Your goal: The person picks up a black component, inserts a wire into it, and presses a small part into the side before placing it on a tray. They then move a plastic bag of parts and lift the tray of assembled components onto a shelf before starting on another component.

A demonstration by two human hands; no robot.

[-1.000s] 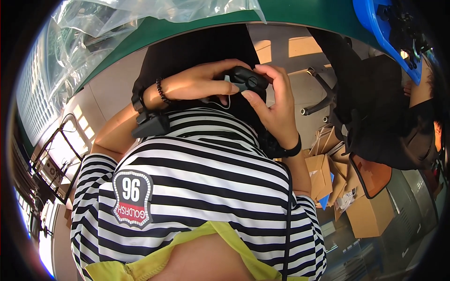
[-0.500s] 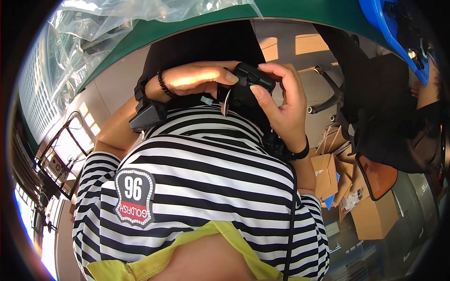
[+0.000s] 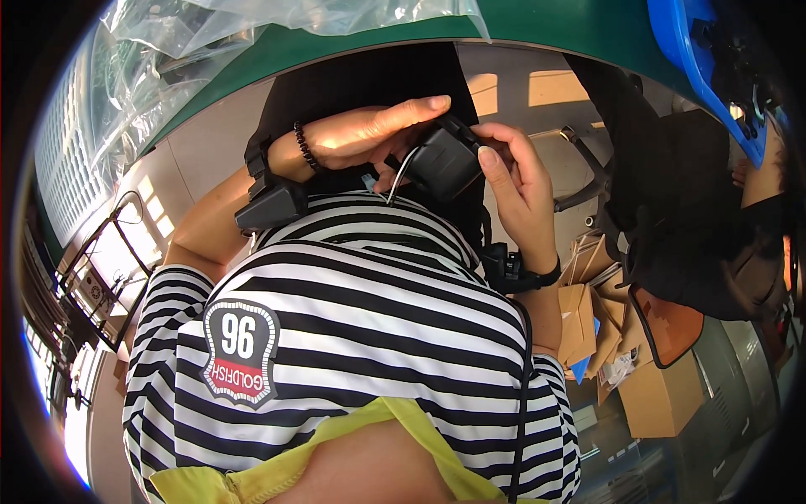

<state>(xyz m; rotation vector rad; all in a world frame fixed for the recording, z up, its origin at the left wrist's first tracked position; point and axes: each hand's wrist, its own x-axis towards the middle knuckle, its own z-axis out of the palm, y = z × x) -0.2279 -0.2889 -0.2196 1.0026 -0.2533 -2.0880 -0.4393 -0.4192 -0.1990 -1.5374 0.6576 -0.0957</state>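
Note:
Both my hands are raised in front of my striped shirt [image 3: 361,319], holding a small black box-like device [image 3: 441,164] between them. My left hand [image 3: 378,130] lies along its top with the fingers stretched out. A bead bracelet and a black strapped unit [image 3: 270,202] sit on that wrist. My right hand [image 3: 514,181] grips the device's right side, its thumb on the upper edge, and wears a black wristband [image 3: 525,273]. A thin white wire [image 3: 396,178] hangs from the device toward my chest.
A green table edge [image 3: 336,42] with clear plastic bags [image 3: 210,34] runs above my hands. A blue crate [image 3: 697,67] sits on it at the top right. On the right is a person in black [image 3: 697,202], above cardboard boxes [image 3: 655,386] on the floor. A metal cart [image 3: 101,277] stands left.
My hands have lifted the black device slightly up and to the right. My left hand's fingers have straightened over its top, and my right thumb has shifted onto the upper edge.

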